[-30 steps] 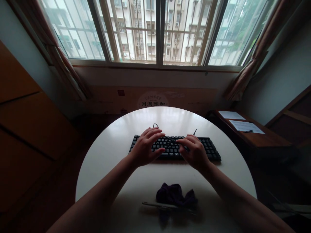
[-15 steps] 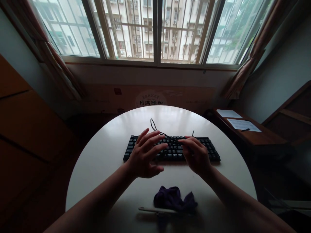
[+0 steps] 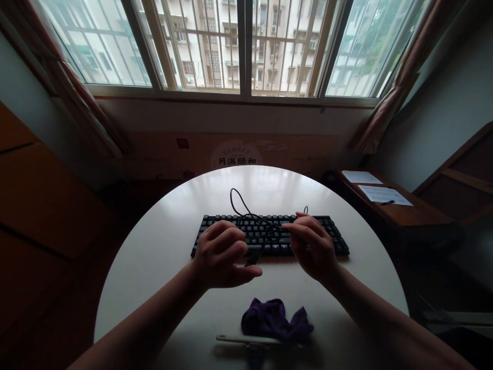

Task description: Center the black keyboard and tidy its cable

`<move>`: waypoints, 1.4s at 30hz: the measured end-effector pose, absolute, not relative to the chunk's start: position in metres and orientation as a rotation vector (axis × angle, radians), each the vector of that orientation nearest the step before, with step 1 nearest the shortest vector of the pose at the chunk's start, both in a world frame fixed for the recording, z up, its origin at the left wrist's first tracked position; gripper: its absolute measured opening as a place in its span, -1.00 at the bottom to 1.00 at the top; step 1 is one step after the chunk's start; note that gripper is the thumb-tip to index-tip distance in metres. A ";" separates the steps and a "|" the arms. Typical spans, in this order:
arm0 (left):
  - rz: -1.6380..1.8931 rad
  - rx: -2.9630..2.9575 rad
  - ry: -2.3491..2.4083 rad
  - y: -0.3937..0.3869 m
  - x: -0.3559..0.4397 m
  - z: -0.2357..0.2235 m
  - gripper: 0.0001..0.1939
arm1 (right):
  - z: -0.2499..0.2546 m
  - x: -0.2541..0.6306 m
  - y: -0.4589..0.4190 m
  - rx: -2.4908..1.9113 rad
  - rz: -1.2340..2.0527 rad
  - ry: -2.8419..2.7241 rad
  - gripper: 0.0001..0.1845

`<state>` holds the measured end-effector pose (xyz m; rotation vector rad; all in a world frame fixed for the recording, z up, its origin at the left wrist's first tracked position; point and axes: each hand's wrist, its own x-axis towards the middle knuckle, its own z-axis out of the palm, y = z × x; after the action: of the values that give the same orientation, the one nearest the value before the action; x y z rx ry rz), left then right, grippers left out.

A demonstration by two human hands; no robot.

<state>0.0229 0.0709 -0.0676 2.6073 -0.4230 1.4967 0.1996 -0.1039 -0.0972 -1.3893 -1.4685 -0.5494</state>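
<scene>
A black keyboard (image 3: 283, 251) lies across the white round table, its black cable (image 3: 239, 205) bunched in loops above the keys. My right hand (image 3: 313, 241) is closed in a pinch on the cable bundle over the right half of the keyboard. Over the keyboard's left end, my left hand (image 3: 221, 254) has its fingers curled in and its thumb stretched out to the right. A dark piece shows between those fingers and thumb; whether the hand grips it is hidden. Nearer me lie a crumpled purple cloth (image 3: 273, 318) and a light-coloured handle (image 3: 246, 339).
The round table (image 3: 154, 246) has a curved edge on all visible sides. To the right, a low brown table (image 3: 419, 218) bears sheets of paper (image 3: 385, 195) and a black pen (image 3: 387, 202). A barred window (image 3: 246, 51) and a printed box (image 3: 200, 149) are beyond.
My left hand has curled its spread fingers and moved slightly left and down. The cable loop has widened and shifted left. My right hand stays nearly in place, still pinching.
</scene>
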 end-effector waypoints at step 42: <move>0.286 0.956 0.259 0.069 0.038 -0.073 -0.69 | -0.099 0.187 -0.095 -1.476 -0.529 -1.534 -0.62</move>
<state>0.0384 0.0687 -0.0730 0.9560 0.2589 0.2858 0.1872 -0.0950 -0.0985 -1.4757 -1.5341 -0.5289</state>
